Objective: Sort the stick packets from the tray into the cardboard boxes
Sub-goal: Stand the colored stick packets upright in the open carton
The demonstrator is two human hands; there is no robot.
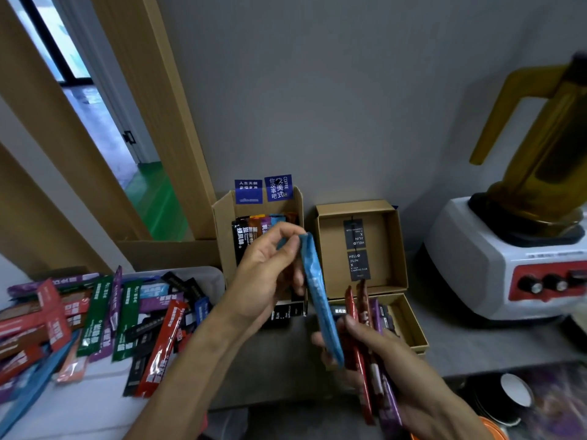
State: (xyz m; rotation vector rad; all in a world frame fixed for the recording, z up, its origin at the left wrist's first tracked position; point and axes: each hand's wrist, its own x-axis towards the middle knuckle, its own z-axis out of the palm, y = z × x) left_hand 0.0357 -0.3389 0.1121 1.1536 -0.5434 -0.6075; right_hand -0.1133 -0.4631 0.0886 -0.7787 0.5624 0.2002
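Observation:
My left hand [265, 274] pinches the top end of a long blue stick packet [319, 296] in front of the left cardboard box [222, 223], which holds several upright packets. My right hand [381, 354] grips a bundle of red and purple packets [368, 369] and touches the blue packet's lower end. Behind it stands the right cardboard box [398, 249], lid up, with a few packets in its lower half. The white tray [216, 281] at the left is heaped with many colourful packets [104, 322].
A white blender base [495, 271] with red knobs and an amber jug [540, 147] stands at the right. A cup [516, 392] sits below the counter edge at lower right. A wooden door frame [152, 122] rises at the left.

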